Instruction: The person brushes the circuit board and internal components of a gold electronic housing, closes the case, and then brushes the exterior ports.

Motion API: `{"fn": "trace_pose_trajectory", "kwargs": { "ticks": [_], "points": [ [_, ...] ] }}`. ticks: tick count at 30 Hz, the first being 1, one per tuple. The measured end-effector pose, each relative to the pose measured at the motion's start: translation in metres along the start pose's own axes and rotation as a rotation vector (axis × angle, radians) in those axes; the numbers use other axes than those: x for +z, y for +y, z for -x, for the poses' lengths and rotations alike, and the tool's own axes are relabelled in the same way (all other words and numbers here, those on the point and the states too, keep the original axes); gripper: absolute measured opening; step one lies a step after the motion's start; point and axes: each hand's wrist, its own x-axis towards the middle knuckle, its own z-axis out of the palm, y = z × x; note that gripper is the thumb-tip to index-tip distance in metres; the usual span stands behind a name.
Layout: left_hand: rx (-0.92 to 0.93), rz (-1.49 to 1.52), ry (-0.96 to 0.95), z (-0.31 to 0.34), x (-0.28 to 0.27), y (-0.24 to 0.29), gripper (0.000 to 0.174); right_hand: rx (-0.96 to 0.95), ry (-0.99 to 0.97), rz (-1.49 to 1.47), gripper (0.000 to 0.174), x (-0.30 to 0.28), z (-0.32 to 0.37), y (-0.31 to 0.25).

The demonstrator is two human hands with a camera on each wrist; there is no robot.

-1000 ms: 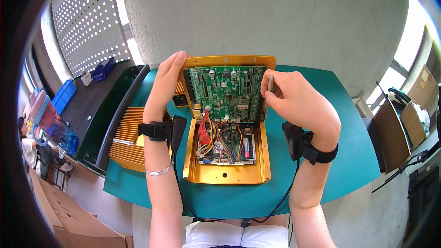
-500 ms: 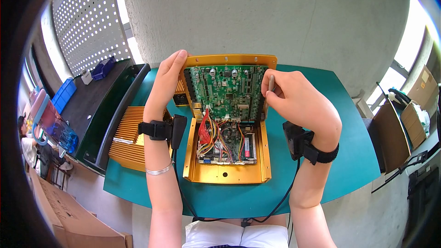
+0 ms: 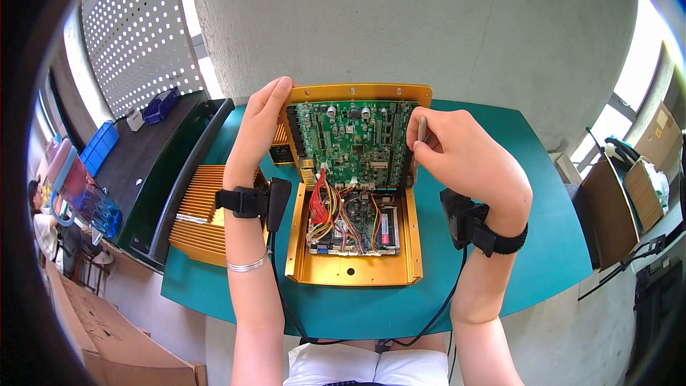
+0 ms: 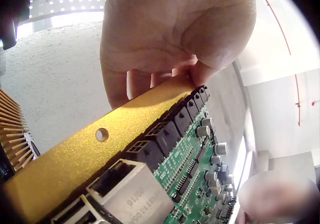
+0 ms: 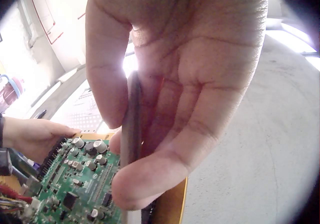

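A gold metal panel [image 3: 386,93] carrying a green circuit board [image 3: 357,143] stands tilted up at the back of a gold case [image 3: 321,273]. Red, yellow and other coloured cables [image 3: 319,207] run from the board down to the electronics inside the case. My left hand [image 3: 257,129] grips the panel's upper left corner, fingers behind it and thumb along the edge, as the left wrist view shows. With my right hand [image 3: 468,146] I pinch a slim grey metal tool [image 5: 132,129] at the board's right edge. The tool's lower end is hidden.
The case stands on a green table [image 3: 529,243]. A finned gold heat sink [image 3: 200,243] lies at the left, partly behind my left forearm. Further left is a dark bench [image 3: 128,150] with blue bins. Black wires [image 3: 286,307] hang from both wrist cameras.
The panel with the circuit board has tipped back a very little, its top edge slightly higher in view. Both hands keep their holds and have barely moved.
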Motion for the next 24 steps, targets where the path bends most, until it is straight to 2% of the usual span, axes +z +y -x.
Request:
{"fn": "trace_pose_trajectory", "kwargs": {
  "ticks": [2, 8, 15, 17, 24],
  "points": [
    [0.047, 0.012, 0.008, -0.0008, 0.0009, -0.0026, 0.041, -0.004, 0.010, 0.006, 0.013, 0.0006, -0.0002, 0.0002],
    [-0.014, -0.005, -0.041, -0.0016, -0.0041, -0.0035, 0.038, -0.014, 0.010, 0.011, 0.013, 0.0007, -0.0007, -0.0004],
    [0.034, 0.007, 0.006, -0.0035, -0.0022, -0.0072, 0.041, 0.026, -0.013, 0.016, 0.014, -0.0005, -0.0005, -0.0030],
    [-0.044, -0.007, -0.028, -0.0020, -0.0041, -0.0044, 0.037, -0.028, 0.021, 0.030, 0.014, 0.0016, -0.0008, -0.0001],
    [0.001, -0.031, -0.017, 0.0006, -0.0003, 0.0018, 0.037, -0.008, -0.003, 0.056, 0.011, 0.0014, -0.0017, 0.0021]
  ]
}}
